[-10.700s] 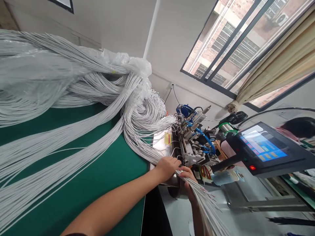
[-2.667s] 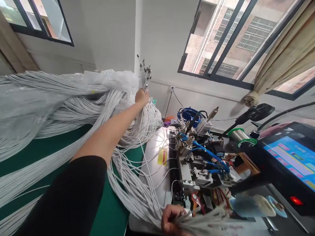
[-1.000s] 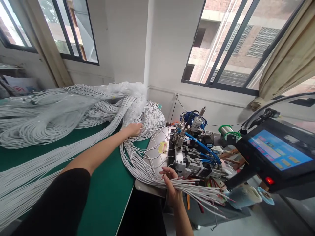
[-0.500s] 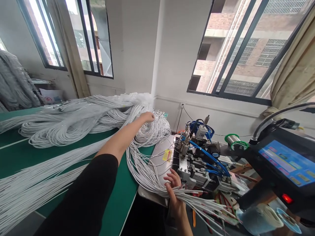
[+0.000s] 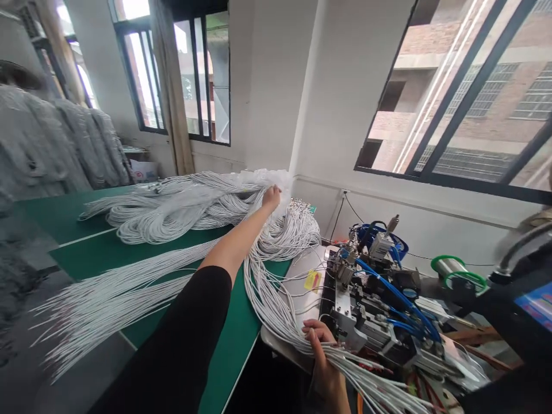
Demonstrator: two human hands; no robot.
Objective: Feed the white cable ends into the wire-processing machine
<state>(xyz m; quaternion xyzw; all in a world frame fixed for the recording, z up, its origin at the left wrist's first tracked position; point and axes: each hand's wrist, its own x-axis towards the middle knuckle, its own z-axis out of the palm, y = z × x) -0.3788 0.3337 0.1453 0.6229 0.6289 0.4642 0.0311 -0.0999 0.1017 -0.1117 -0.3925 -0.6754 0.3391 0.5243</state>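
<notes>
My left hand (image 5: 271, 197) reaches far forward over the cable pile, its fingers curled in beside a clear plastic bag (image 5: 282, 179). What those fingers hold, if anything, is hidden. Coils of thin white cable (image 5: 297, 238) lie just under and to the right of it. Near the front, my right hand (image 5: 325, 351) is closed round a bundle of white cables (image 5: 362, 368), with the thumb along its side. The bundle curves down from the pile and its stripped, reddish ends fan out to the lower right.
A bench machine (image 5: 366, 293) with blue air hoses stands close to my right hand. Beside it are a green-rimmed solder spool (image 5: 459, 273) and a dark screen unit (image 5: 517, 322). More cable lengths (image 5: 129, 293) spread over the green table (image 5: 224, 351). Wrapped cable bundles (image 5: 56, 138) hang at far left.
The view has turned left. My left hand has moved slightly up and away over the pile, towards the plastic bag. My right hand still grips the cable bundle, its fingers closer together.
</notes>
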